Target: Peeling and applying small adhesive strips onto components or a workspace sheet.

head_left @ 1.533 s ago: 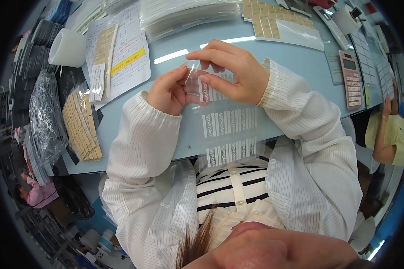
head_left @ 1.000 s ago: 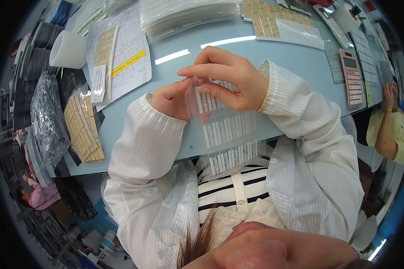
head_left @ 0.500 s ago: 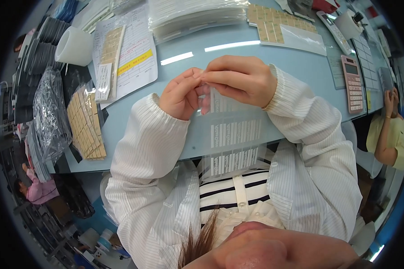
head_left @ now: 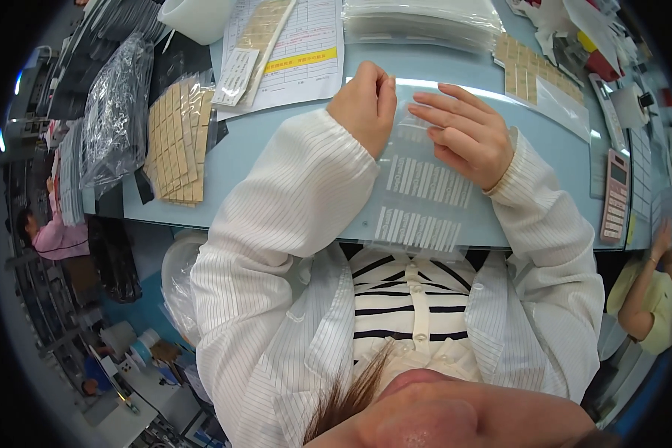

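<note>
Clear sheet (head_left: 425,201) | left hand (head_left: 361,110): curled, contents unclear | right hand (head_left: 472,140): half-open over sheet

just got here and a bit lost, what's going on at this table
A person at a glass-topped table has a clear plastic sheet of white lettering in front of them. The right hand, loosely open, is over the sheet's far end. The left hand is curled beside that end; whether it holds anything is hidden.

Bright, fairly even light covers the tabletop (head_left: 246,142), with a white glare streak (head_left: 418,84) toward 1 o'clock. At 10 o'clock, a crumpled plastic bag (head_left: 116,112) glints. Fisheye bending and dark vignetting surround everything; the background at 8 o'clock looks dimmer, softer.
</note>
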Demonstrator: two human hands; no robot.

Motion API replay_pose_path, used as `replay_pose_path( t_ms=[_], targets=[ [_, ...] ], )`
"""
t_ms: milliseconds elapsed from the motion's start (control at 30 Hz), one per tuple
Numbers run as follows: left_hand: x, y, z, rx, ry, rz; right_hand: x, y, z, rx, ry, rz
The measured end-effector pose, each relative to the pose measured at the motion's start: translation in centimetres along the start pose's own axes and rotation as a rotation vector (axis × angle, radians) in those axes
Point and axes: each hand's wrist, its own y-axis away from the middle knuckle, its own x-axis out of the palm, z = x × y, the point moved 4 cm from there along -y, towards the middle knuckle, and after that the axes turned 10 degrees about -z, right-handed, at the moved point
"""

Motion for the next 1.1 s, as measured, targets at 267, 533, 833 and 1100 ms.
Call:
replay_pose_path(
  t_ms=[267,533,833,1100],
  targets=[
    [1.0,-0.6,-1.4,0.07,-0.539,0.182,-1.2,3.9,-0.1,0.141,-0.099,0.261],
    [2.5,-0.5,-0.5,0.155,-0.619,0.081,-3.2,5.9,1.9,0.303,-0.103,0.264],
    [2.6,-0.6,-1.2,0.172,-0.597,0.108,-5.5,8.4,6.5,0.407,-0.062,0.201],
    [2.2,-0.8,-0.8,0.142,-0.689,0.117,-7.0,10.6,11.4,0.458,-0.039,0.162]
  ],
)
